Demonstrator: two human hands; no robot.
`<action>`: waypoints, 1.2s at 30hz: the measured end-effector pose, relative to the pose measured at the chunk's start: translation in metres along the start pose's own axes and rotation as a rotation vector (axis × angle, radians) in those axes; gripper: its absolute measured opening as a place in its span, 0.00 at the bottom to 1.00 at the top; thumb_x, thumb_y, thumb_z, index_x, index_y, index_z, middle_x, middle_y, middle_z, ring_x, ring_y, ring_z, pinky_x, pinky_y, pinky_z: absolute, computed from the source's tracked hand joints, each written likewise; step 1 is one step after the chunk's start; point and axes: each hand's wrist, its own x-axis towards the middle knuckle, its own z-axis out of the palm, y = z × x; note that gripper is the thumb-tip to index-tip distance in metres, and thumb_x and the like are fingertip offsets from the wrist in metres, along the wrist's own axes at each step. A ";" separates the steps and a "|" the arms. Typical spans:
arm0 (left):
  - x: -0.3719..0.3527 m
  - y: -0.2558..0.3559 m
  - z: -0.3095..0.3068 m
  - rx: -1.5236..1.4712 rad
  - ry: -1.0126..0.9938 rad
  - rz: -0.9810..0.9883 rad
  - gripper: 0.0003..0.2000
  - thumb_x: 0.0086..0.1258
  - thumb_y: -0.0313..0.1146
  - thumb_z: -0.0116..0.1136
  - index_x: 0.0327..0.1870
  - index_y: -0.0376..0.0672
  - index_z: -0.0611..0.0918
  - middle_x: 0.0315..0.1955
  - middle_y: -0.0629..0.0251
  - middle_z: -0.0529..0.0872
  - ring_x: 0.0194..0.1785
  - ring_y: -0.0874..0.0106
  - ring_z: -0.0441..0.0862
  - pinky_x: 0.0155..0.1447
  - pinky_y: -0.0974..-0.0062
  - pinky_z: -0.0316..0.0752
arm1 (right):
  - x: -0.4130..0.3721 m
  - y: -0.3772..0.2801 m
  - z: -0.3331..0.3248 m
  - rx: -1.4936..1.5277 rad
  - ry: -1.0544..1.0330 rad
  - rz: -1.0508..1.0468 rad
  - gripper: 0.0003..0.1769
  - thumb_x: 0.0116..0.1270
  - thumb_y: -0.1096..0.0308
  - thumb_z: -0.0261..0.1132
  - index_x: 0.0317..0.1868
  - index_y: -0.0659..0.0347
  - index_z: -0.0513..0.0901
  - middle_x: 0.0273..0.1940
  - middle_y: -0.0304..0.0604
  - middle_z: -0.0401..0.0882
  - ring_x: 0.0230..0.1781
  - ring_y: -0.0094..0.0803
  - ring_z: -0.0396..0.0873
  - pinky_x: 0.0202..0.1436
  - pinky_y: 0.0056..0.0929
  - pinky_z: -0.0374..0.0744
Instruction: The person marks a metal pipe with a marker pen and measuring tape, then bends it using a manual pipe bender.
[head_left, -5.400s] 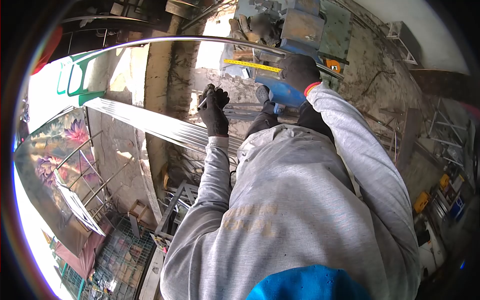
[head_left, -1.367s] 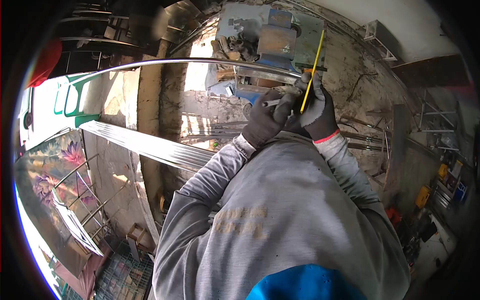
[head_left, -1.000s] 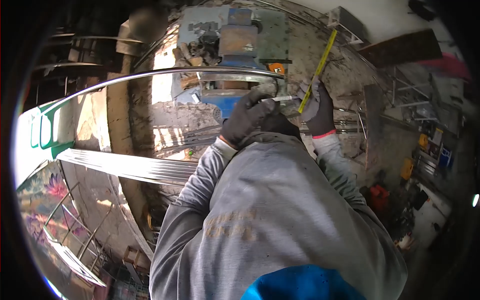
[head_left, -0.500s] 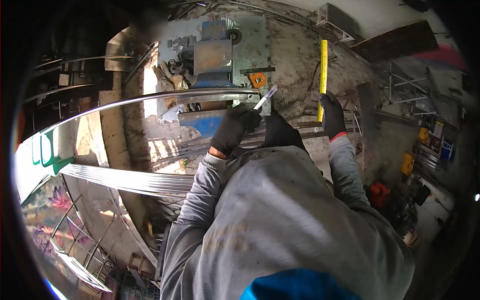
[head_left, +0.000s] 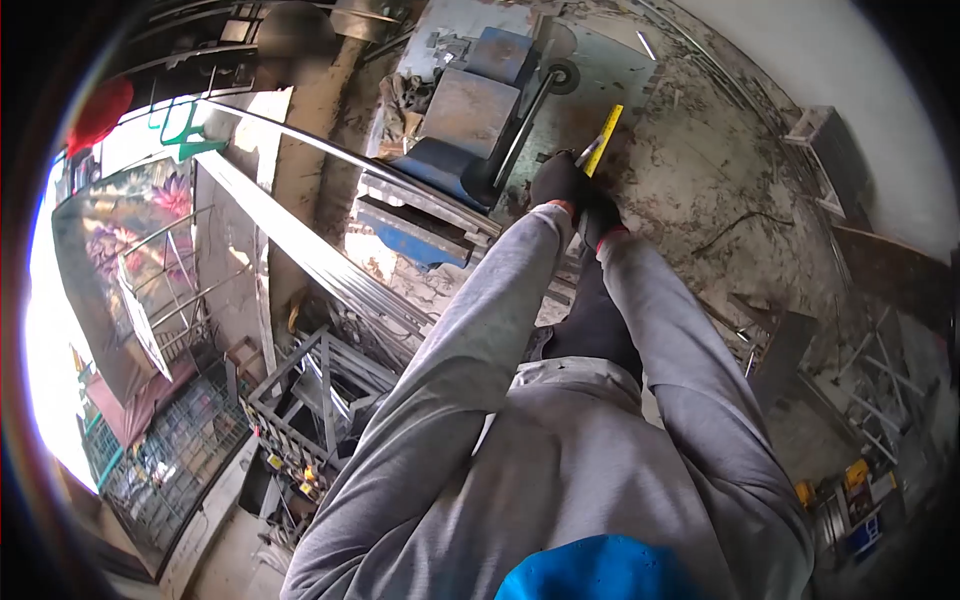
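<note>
My gloved left hand (head_left: 557,182) is closed, with a slim whitish marker pen (head_left: 592,150) pointing out of its fingers towards the yellow strip. Just below and to the right, my gloved right hand (head_left: 600,217) is closed round the lower end of a yellow ruler (head_left: 606,138) with dark markings. The two hands are close together, partly overlapping, and the right fingers are mostly hidden. Left of them a shiny metal tube (head_left: 330,150) runs slantwise to the blue-based machine (head_left: 440,160) on the metal-topped bench (head_left: 640,75).
A bundle of bright metal tubes (head_left: 300,245) lies left of me. Below it stands a metal frame rack (head_left: 325,385). A grinding disc (head_left: 564,77) rests on the bench, and a grey box-like frame (head_left: 815,140) stands at the far right wall.
My hands, apart before, have come together beyond the tube's end. The ruler has moved left and tilted, and the pen is now beside it. My view has turned, shifting the bench.
</note>
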 end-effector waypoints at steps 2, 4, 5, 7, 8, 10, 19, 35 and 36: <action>0.000 -0.001 -0.022 0.210 -0.095 0.001 0.19 0.62 0.42 0.67 0.51 0.42 0.88 0.44 0.44 0.90 0.51 0.45 0.88 0.55 0.50 0.81 | 0.011 -0.033 -0.003 -0.284 -0.239 0.021 0.25 0.73 0.65 0.67 0.69 0.54 0.79 0.59 0.46 0.87 0.59 0.39 0.85 0.61 0.38 0.82; -0.025 0.009 -0.056 0.232 -0.033 0.114 0.23 0.63 0.45 0.67 0.53 0.39 0.86 0.43 0.43 0.90 0.50 0.44 0.88 0.55 0.49 0.81 | 0.002 -0.071 -0.032 -0.582 -0.452 -0.002 0.25 0.74 0.63 0.66 0.69 0.53 0.78 0.59 0.44 0.87 0.57 0.37 0.86 0.58 0.39 0.83; -0.041 0.016 -0.076 0.210 -0.069 0.159 0.20 0.66 0.42 0.66 0.53 0.38 0.85 0.43 0.44 0.90 0.50 0.45 0.88 0.55 0.51 0.81 | 0.009 -0.099 -0.027 -0.740 -0.538 -0.025 0.25 0.74 0.62 0.66 0.70 0.52 0.78 0.59 0.43 0.86 0.56 0.37 0.86 0.56 0.39 0.83; -0.075 0.004 -0.098 0.074 -0.133 0.329 0.15 0.71 0.35 0.62 0.54 0.38 0.85 0.44 0.46 0.90 0.50 0.49 0.88 0.56 0.56 0.81 | -0.003 -0.157 -0.031 -1.073 -0.688 -0.060 0.25 0.75 0.61 0.64 0.71 0.51 0.77 0.60 0.41 0.86 0.53 0.35 0.87 0.53 0.41 0.84; -0.093 -0.013 -0.101 -0.042 -0.149 0.453 0.13 0.74 0.31 0.59 0.55 0.38 0.86 0.45 0.47 0.90 0.50 0.52 0.88 0.57 0.59 0.82 | -0.013 -0.165 -0.040 -1.082 -0.700 -0.065 0.25 0.75 0.61 0.64 0.71 0.51 0.77 0.60 0.41 0.86 0.53 0.35 0.87 0.53 0.41 0.84; -0.153 -0.032 -0.125 -0.169 -0.197 0.368 0.13 0.77 0.28 0.58 0.58 0.38 0.86 0.47 0.54 0.91 0.48 0.64 0.89 0.56 0.67 0.82 | -0.035 -0.179 -0.060 0.104 -0.270 0.727 0.24 0.75 0.58 0.64 0.69 0.49 0.78 0.59 0.39 0.85 0.54 0.38 0.86 0.53 0.44 0.83; -0.329 -0.162 -0.118 -1.183 0.616 -0.780 0.17 0.78 0.37 0.60 0.60 0.38 0.85 0.38 0.64 0.89 0.35 0.73 0.85 0.40 0.75 0.80 | -0.061 -0.203 -0.158 0.150 -0.190 0.823 0.19 0.76 0.52 0.61 0.60 0.50 0.81 0.44 0.35 0.84 0.40 0.31 0.84 0.46 0.39 0.82; -0.132 -0.113 -0.083 -1.522 -0.210 -0.305 0.16 0.78 0.47 0.61 0.46 0.41 0.84 0.30 0.69 0.80 0.28 0.74 0.77 0.34 0.74 0.76 | 0.003 -0.429 0.171 -0.609 -0.691 -0.321 0.23 0.75 0.53 0.65 0.56 0.67 0.83 0.43 0.51 0.87 0.44 0.41 0.85 0.53 0.38 0.80; -0.127 -0.108 -0.088 -1.801 -0.371 -0.520 0.15 0.78 0.47 0.62 0.41 0.42 0.83 0.27 0.69 0.79 0.26 0.74 0.76 0.32 0.74 0.74 | 0.013 -0.424 0.179 -0.655 -0.697 -0.324 0.23 0.75 0.53 0.65 0.56 0.67 0.83 0.43 0.51 0.87 0.44 0.41 0.85 0.53 0.38 0.80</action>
